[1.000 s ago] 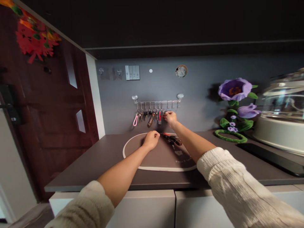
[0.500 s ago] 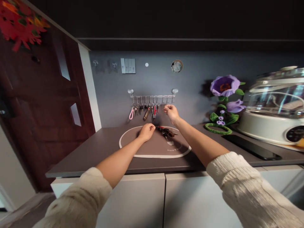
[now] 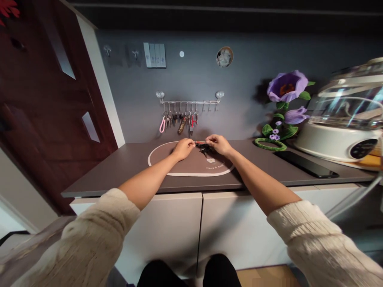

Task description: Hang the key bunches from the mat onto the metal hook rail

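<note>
A small pile of dark keys [image 3: 204, 150] with a bit of red lies on the brown oval mat [image 3: 185, 169]. At the pile's left edge, my left hand [image 3: 184, 149] has its fingers pinched; whatever sits between the tips is too small to make out. My right hand [image 3: 220, 144] reaches in from the right, its fingers closed on keys of the same pile and partly covering them. Behind both hands, several key rings hang from a clear hook rail [image 3: 188, 102] on the wall. Among them are a pink strap [image 3: 162, 125] and a brown tag [image 3: 182, 125].
Right of the mat lie a black phone [image 3: 306, 164] and a purple flower ornament [image 3: 287, 87] with a green base ring. A white appliance with a clear cover [image 3: 332, 137] stands at the far right. A dark red door [image 3: 44, 119] is on the left.
My right hand has come down from below the rail's right end to the key pile. My left hand stays pinched beside the keys. The view has tilted downward.
</note>
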Demonstrator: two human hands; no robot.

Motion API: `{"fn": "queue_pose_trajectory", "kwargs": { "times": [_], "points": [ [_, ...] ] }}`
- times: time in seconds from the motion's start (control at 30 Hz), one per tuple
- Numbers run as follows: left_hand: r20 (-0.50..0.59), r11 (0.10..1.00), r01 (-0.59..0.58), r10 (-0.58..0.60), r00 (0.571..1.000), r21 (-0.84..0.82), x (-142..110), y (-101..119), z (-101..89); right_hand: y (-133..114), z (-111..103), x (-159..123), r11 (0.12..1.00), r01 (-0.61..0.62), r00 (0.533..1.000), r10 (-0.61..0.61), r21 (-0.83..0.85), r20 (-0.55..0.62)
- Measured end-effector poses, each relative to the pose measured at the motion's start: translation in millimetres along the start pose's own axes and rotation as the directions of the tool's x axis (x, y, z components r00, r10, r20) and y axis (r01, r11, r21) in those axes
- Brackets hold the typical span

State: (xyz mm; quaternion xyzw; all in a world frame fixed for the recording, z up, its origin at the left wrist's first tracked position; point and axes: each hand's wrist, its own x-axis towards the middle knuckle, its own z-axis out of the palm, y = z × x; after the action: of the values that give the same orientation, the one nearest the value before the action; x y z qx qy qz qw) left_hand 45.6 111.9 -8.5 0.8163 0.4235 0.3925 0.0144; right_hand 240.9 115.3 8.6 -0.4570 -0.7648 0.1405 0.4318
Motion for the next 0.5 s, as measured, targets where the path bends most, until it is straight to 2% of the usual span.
{"fn": "queue_pose_trajectory", "kwargs": {
  "times": [0.1, 0.2, 0.3, 0.5],
  "points": [
    [0.023, 1.000, -0.020, 0.020, 1.000, 0.019, -0.2, -0.3, 0.0, -0.5, -3.0, -2.1, 0.978, 0.114, 0.990, -0.098, -0.173, 0.097],
    [0.050, 0.999, -0.035, 0.033, 0.998, 0.039, -0.6, 1.6, -1.1, -2.0, -2.9, -1.0, 0.941, 0.204, 0.973, -0.164, -0.268, 0.163],
    [0.090, 0.998, -0.043, 0.038, 0.995, 0.054, -1.0, 5.5, -2.7, 0.2, 0.0, 1.0, 0.919, 0.239, 0.962, -0.179, -0.313, 0.207],
    [0.135, 0.996, -0.076, 0.069, 0.988, 0.050, 0.0, 6.2, -2.2, 7.7, 5.4, 4.9, 0.891, 0.265, 0.957, -0.197, -0.368, 0.214]
  ]
}}
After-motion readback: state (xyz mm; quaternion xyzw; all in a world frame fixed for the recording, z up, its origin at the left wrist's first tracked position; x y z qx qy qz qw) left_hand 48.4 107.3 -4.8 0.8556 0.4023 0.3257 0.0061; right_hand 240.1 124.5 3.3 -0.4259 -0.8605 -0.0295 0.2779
